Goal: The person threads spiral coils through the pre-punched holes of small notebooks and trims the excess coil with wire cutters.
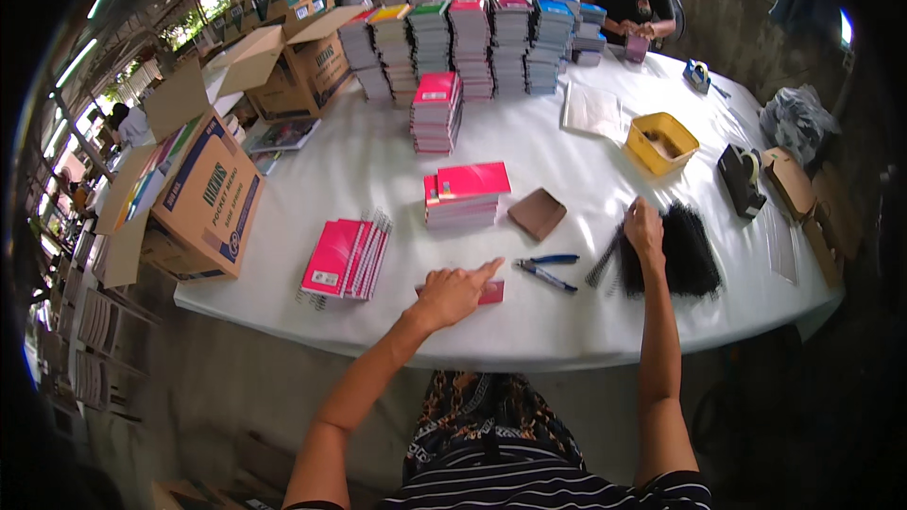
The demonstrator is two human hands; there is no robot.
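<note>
Far right, your yellow plastic tub (661,143) sits open w/ something small and dark inside, can't tell what. On the left, an open cardboard box (203,198) leans at the table's edge, w/ colourful booklets standing in its mouth. Your left hand (452,294) lies flat on a small pink notebook (490,293) near the table's front edge, index finger stretched right across the cover, pressing, not grasping. Your right hand (644,229) reaches further out, fingers curled down into a bristly heap of black spiral binding coils (675,250); can't tell if it's pinching one. Blue-handled pliers (548,269) lie between both hands. Just beyond: a neat stack of pink-covered notebooks (465,195), a brown card square (537,213), and glossy spiral-bound pink books (346,260) to the left on the white tablecloth (378,161).
</note>
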